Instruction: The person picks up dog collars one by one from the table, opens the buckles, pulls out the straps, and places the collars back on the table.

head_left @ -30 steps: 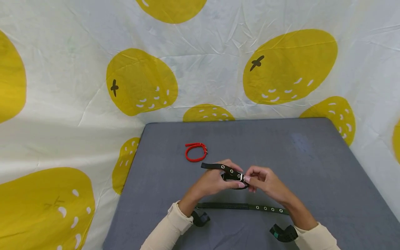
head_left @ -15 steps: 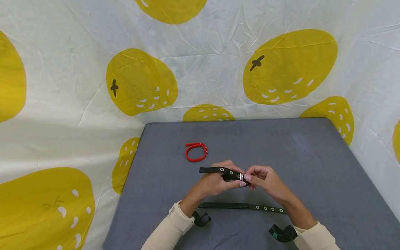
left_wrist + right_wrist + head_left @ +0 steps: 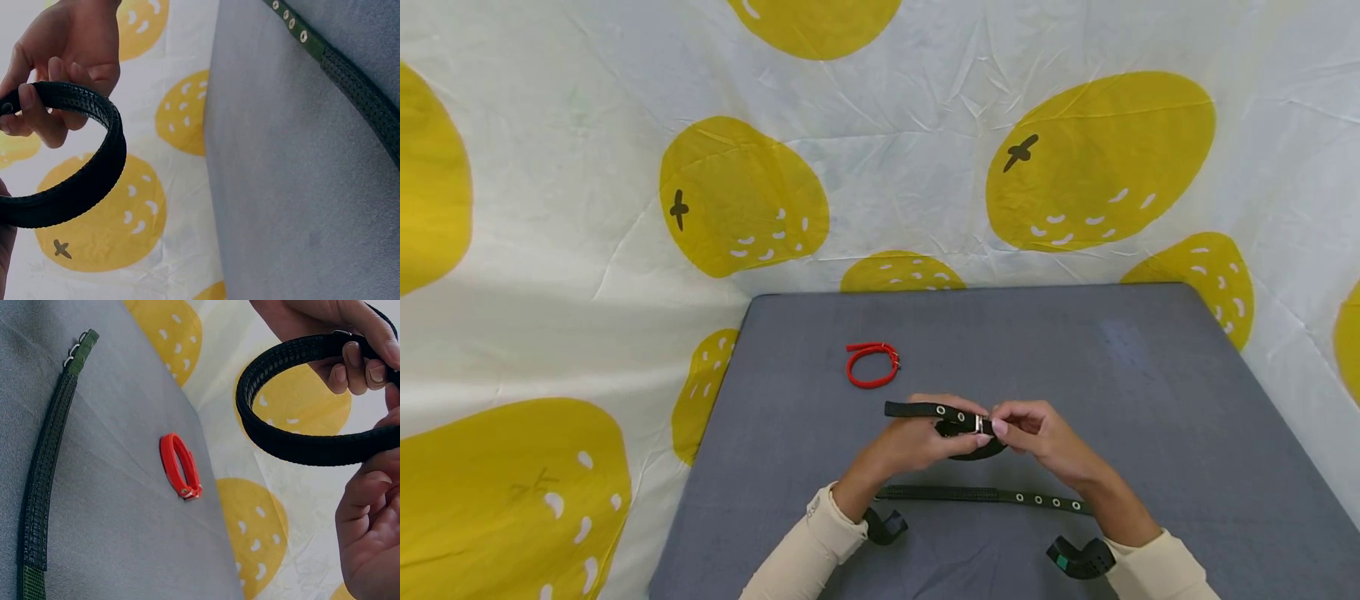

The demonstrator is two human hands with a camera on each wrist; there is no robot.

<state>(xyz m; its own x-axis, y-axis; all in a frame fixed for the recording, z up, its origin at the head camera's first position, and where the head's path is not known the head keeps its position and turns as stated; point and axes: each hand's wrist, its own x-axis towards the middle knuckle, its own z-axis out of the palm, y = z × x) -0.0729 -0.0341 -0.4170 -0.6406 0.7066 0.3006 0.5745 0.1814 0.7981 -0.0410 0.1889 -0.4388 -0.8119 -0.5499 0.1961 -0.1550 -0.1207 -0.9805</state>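
A black dog collar (image 3: 925, 410) with metal eyelets is bent into a loop between both hands, held above the table. My left hand (image 3: 917, 440) grips it beside the metal buckle (image 3: 979, 424), the thumb below and the fingers behind. The collar's loose end lies across the back of that hand and sticks out to the left. My right hand (image 3: 1036, 428) pinches the strap just right of the buckle with thumb and fingertips. In the right wrist view the padded loop (image 3: 312, 447) shows its round bend.
A red collar (image 3: 871, 385), buckled into a ring, lies on the grey table (image 3: 1150, 400) beyond my left hand. A dark green collar (image 3: 940, 493) with eyelets lies stretched out nearer the person. A white cloth (image 3: 895, 183) with yellow fruit prints hangs behind.
Fewer eyelets show left of the buckle now, and more of the black loop shows below the hands. The loose end has dipped slightly. Both hands stay nearly in place.
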